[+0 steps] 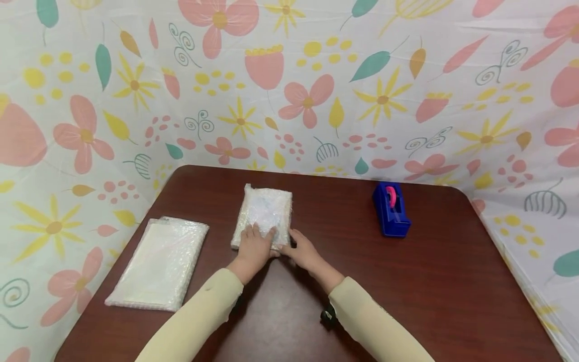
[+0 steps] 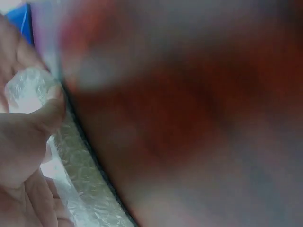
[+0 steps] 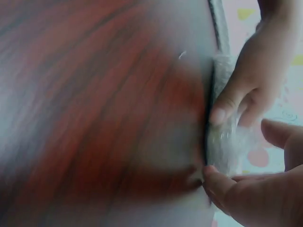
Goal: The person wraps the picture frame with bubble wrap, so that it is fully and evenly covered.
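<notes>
A bubble-wrapped flat packet (image 1: 267, 203) lies near the middle of the table in the head view. My left hand (image 1: 255, 251) rests on its near part, fingers extended over the top. In the left wrist view, the left thumb (image 2: 53, 108) presses the bubble wrap (image 2: 87, 182) along the packet's near edge. At the near right corner is my right hand (image 1: 305, 250), its thumb touching the near edge and its fingers beside the right side. Clear wrap bulges between the two hands in the right wrist view. The packet's underside is hidden.
A larger bubble-wrapped packet (image 1: 158, 264) lies at the table's left. Toward the back right stands a blue tape dispenser (image 1: 392, 213) with a pink core. Flower-patterned cloth (image 1: 307, 100) hangs behind and beside the brown table (image 1: 434, 281).
</notes>
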A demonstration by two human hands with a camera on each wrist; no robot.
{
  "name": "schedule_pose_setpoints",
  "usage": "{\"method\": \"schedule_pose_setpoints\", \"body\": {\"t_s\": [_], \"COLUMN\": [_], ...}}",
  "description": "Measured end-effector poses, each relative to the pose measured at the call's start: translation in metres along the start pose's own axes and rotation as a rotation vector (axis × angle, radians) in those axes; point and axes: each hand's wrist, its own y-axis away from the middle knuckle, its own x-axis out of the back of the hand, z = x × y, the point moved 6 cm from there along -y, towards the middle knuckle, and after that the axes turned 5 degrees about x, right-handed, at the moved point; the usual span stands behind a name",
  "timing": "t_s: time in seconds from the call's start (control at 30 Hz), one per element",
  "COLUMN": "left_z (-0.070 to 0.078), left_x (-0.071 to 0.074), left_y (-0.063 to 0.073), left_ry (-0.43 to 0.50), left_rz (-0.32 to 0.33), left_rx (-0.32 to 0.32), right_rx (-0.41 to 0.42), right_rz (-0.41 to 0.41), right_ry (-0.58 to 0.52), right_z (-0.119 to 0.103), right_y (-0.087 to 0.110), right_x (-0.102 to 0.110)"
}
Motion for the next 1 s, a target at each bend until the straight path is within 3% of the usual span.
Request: {"method": "schedule_pose_setpoints", "body": {"t_s": [0.17,0.33,0.43,0.57,0.7,1.0], "left_z": [-0.038,-0.069,-0.087,-0.109,-0.126,-0.151], "left_x": [-0.001,-0.004,-0.008,-0.01,-0.01,-0.012], "left_y": [-0.021,-0.04,-0.047,-0.052,-0.055,-0.054], "left_ry": [0.098,0.145,0.168,0.202,0.206,0.311], "left_rz": [-0.074,-0.165,-0.215,-0.266,-0.274,-0.294], "left_rx": [0.057,0.084,0.118,0.147,0.166,0.255], "right_rx": [-0.005,-0.028,-0.015,0.01,0.016,0.036], "right_rz": [-0.065,-0.049,-0.084,-0.144,-0.169,-0.183], "right_ry": [0.128,0.16,0.182,0.2,0.195,0.207], "right_z": [0.008,0.02,0.021,0.018,0.014,0.01], "right_y": [0.01,0.022,0.025,0.029,0.031,0.033], "right_x": [0.011,0.025,0.023,0.015,0.008,0.003]}}
